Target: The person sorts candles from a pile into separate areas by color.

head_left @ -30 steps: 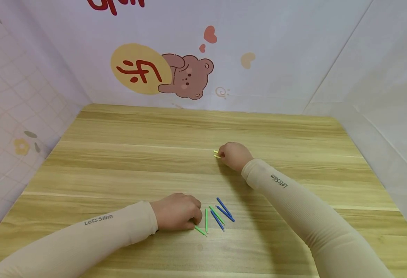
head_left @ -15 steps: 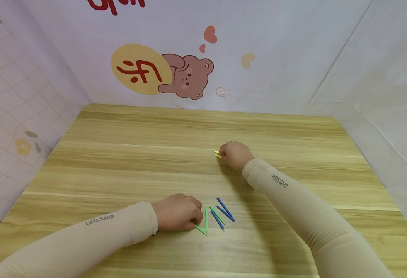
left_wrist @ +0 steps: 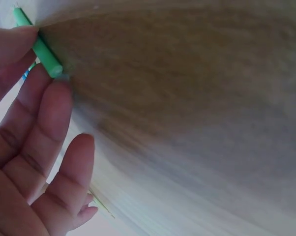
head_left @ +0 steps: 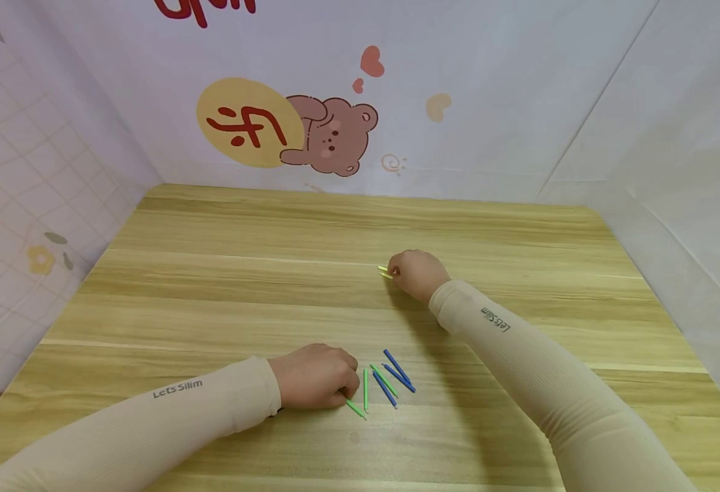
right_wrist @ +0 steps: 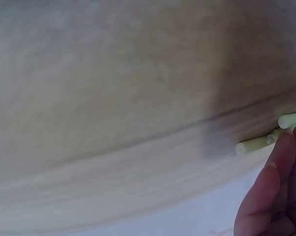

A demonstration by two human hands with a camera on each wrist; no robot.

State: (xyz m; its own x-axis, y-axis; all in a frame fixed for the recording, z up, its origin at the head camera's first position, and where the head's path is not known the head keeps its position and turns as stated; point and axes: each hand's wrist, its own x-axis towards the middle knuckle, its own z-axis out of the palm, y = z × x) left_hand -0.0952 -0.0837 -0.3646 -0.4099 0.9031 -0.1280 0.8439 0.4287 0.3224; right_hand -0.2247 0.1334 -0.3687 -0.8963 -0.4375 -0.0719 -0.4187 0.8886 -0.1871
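Note:
My left hand [head_left: 346, 396] lies curled on the wooden table [head_left: 224, 287] near its front edge and pinches one end of a green stick [head_left: 355, 408]. In the left wrist view that green stick [left_wrist: 41, 48] sits between my fingertips [left_wrist: 57, 101]. Just right of it lie two more green sticks [head_left: 365, 389] and three blue sticks [head_left: 398, 367], loosely fanned. Farther back, my right hand [head_left: 393, 272] is curled round a few pale yellow sticks [head_left: 383, 271]. Their ends [right_wrist: 255, 144] poke out past a fingertip [right_wrist: 278, 167] in the right wrist view.
White walls with a cartoon bear sticker [head_left: 334, 135] close in the table at the back and on both sides. Both arms wear beige sleeves [head_left: 507, 355]. Bare wood stretches across the left and far parts of the table.
The two yellow stick ends at the right hand have come slightly closer together. The left hand and the green and blue sticks have stayed put.

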